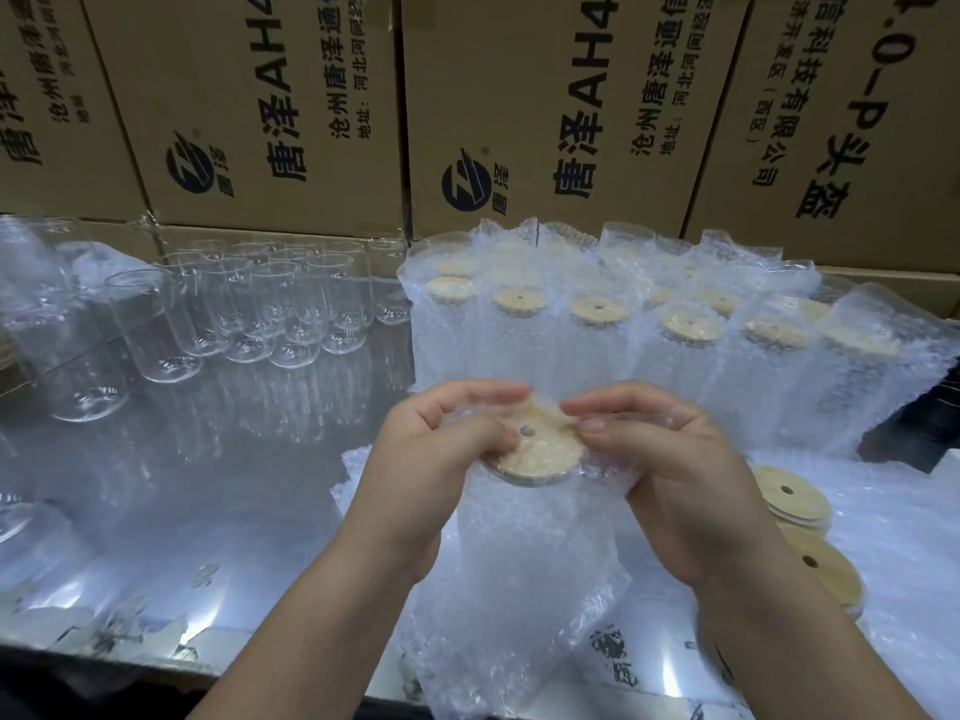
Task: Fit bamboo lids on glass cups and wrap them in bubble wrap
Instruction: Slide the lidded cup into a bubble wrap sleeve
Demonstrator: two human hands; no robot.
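Two hands, left hand (441,449), right hand (670,459), pinching bubble wrap (519,574)

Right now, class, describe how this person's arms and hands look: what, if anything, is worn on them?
Nothing is worn. The left hand and right hand are bare, without gloves; both forearms show no sleeves within the frame. No watch, bracelet or ring is visible. Nails look short and unpainted.
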